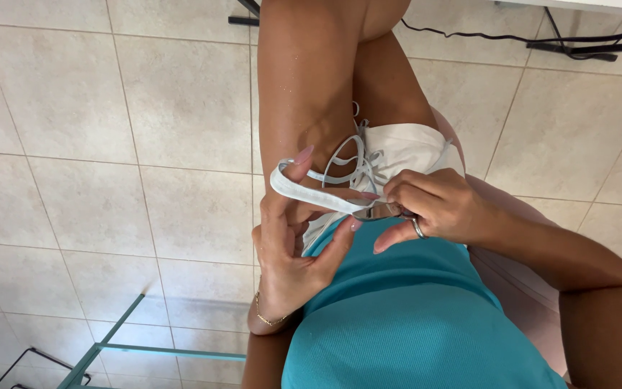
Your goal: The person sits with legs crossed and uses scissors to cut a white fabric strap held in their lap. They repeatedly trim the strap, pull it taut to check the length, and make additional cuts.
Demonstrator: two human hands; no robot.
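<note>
My left hand [288,241] is raised in front of my lap with a light grey strap [304,191] looped over its index and middle fingers. The strap runs right to a small silver metal piece [376,212], which my right hand [437,209] pinches between thumb and fingertips. A silver ring sits on a right finger, and a thin gold bracelet [262,317] circles the left wrist. Behind the hands lie white shorts [408,144] with a tied drawstring [354,162], and below them a teal top [404,317].
I sit with legs crossed over a beige tiled floor [109,144]. A glass table edge with a dark frame [131,346] lies at the lower left. Black cables [577,39] run across the floor at the upper right.
</note>
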